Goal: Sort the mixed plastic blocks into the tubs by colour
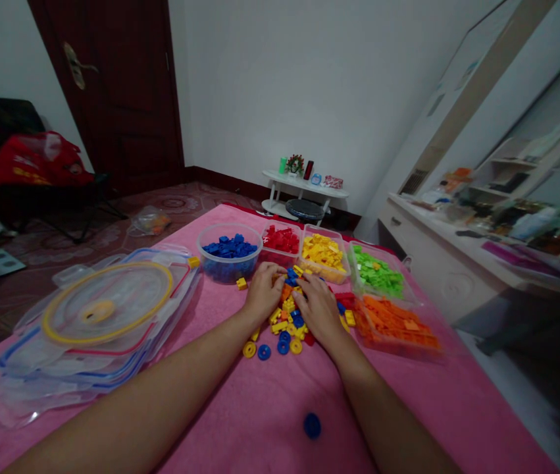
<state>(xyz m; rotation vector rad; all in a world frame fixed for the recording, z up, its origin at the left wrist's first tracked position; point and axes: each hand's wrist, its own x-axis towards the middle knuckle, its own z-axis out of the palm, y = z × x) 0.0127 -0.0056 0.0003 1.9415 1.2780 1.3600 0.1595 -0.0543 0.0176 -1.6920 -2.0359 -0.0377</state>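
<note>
A mixed pile of toy building bricks [287, 318], in yellow, blue, orange and red, lies on the pink cloth between my hands. My left hand [264, 289] reaches onto the pile's far left side, palm down, fingers stretched forward. Over the right side is my right hand [318, 304], its fingers apart and bent slightly down among the bricks. I see nothing held in either hand, though the fingertips are partly hidden. Several blue and yellow wheels lie at the near edge, including a yellow wheel [249, 349]. A blue wheel [312, 426] lies alone nearer to me.
Behind the pile stand clear tubs of blue bricks [230, 247], red bricks [280, 238], yellow bricks [323, 253] and green bricks [377, 271]. A box of orange bricks [398, 320] stands right. Stacked clear lids [106, 309] cover the left side of the pink-covered table [240, 415].
</note>
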